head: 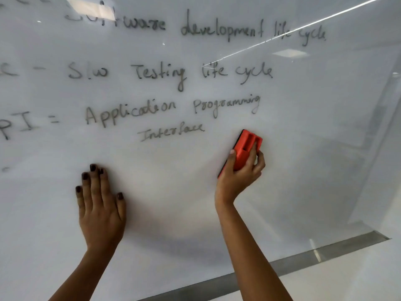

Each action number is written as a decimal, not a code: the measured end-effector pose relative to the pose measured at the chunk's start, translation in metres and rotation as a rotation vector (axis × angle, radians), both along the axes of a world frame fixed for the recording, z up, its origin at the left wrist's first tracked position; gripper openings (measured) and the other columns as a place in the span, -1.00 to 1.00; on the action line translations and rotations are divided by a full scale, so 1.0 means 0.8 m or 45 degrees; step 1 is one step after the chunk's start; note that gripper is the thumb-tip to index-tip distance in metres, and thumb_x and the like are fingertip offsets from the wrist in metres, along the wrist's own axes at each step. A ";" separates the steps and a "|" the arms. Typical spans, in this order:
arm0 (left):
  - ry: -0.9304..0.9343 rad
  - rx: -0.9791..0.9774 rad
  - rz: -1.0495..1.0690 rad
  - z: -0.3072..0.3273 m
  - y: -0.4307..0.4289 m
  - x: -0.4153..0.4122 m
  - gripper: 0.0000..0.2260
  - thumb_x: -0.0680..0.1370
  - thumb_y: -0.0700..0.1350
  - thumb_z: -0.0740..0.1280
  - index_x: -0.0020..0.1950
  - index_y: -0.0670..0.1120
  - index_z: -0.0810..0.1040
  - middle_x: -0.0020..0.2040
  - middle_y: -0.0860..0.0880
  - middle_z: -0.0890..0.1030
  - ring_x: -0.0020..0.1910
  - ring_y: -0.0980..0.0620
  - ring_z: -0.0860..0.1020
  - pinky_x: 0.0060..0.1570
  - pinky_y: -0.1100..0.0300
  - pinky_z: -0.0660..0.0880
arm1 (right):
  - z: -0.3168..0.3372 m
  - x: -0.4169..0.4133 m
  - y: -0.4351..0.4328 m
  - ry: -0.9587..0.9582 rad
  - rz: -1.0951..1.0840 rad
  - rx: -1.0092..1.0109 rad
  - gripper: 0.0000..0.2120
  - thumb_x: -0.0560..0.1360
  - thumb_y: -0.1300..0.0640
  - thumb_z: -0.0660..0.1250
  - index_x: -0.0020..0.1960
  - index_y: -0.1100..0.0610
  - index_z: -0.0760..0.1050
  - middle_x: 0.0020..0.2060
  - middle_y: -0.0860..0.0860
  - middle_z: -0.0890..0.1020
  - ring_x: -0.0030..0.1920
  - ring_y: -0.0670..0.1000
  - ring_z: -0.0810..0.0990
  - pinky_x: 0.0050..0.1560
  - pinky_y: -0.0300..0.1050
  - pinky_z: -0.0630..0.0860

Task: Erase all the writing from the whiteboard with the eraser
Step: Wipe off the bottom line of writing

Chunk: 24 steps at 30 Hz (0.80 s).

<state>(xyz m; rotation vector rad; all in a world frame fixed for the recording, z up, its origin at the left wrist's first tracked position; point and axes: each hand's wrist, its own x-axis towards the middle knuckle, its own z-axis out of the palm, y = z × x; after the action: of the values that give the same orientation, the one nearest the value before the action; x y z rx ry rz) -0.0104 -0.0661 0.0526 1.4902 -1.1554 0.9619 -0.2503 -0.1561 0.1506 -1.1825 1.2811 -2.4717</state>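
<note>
I observe the whiteboard [303, 148] bearing dark handwriting [173, 70] across its upper area, metal frame [303, 255] along its lower edge. My left hand [101, 205] lies flat, fingers spread; my right hand [240, 172] grips the red eraser [244, 148] against the board, right of "Interface".

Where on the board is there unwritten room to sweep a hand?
Bare: between the left hand and the right hand holding the eraser, and right of the eraser down to the metal ledge. Crowded: writing above both hands.
</note>
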 end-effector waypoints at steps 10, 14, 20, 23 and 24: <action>0.210 0.075 0.069 -0.017 0.018 0.005 -0.35 0.64 0.00 0.06 0.61 -0.27 -0.11 0.62 -0.20 -0.08 0.62 -0.03 -0.15 0.59 0.02 -0.16 | -0.054 0.060 0.037 0.184 0.011 0.003 -0.51 0.53 0.00 0.31 0.43 0.12 0.41 0.35 0.07 0.40 0.22 -0.08 0.35 0.18 0.13 0.46; 0.397 0.092 0.146 -0.039 0.038 0.023 -0.32 0.64 0.02 0.06 0.61 -0.29 -0.15 0.61 -0.15 -0.21 0.62 -0.09 -0.17 0.59 0.01 -0.18 | -0.083 0.115 0.075 0.867 0.062 -0.235 -0.52 0.55 -0.01 0.31 0.43 0.12 0.42 0.38 0.06 0.38 0.20 0.09 0.43 0.26 -0.05 0.35; 0.619 0.034 0.192 -0.028 0.061 0.066 -0.36 0.66 0.02 0.04 0.63 -0.21 -0.14 0.62 -0.28 -0.15 0.62 -0.20 -0.15 0.58 0.03 -0.21 | -0.077 0.180 0.095 1.295 0.090 -0.489 -0.51 0.51 0.06 0.41 0.42 0.06 0.44 0.39 0.01 0.38 0.10 0.11 0.48 0.11 -0.01 0.40; 0.701 -0.019 0.262 -0.007 0.072 0.100 -0.40 0.68 0.01 0.01 0.64 -0.15 -0.13 0.61 -0.30 -0.14 0.61 -0.23 -0.14 0.58 0.00 -0.19 | -0.073 0.220 0.115 1.057 0.148 -0.354 -0.50 0.50 0.06 0.41 0.42 0.08 0.44 0.37 0.04 0.40 0.14 0.12 0.48 0.19 -0.03 0.36; 0.720 -0.023 0.274 -0.002 0.076 0.113 -0.41 0.68 0.01 0.00 0.64 -0.14 -0.13 0.61 -0.30 -0.14 0.61 -0.24 -0.13 0.58 -0.03 -0.16 | -0.071 0.236 0.123 1.075 0.161 -0.358 -0.50 0.50 0.06 0.41 0.42 0.09 0.44 0.36 0.06 0.42 0.13 0.13 0.48 0.17 -0.02 0.37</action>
<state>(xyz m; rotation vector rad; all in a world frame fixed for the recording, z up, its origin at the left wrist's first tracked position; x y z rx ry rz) 0.0796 -0.0052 0.0512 1.7463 -0.5857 0.6196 -0.0617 -0.0581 0.0939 -2.4519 0.9216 -2.1494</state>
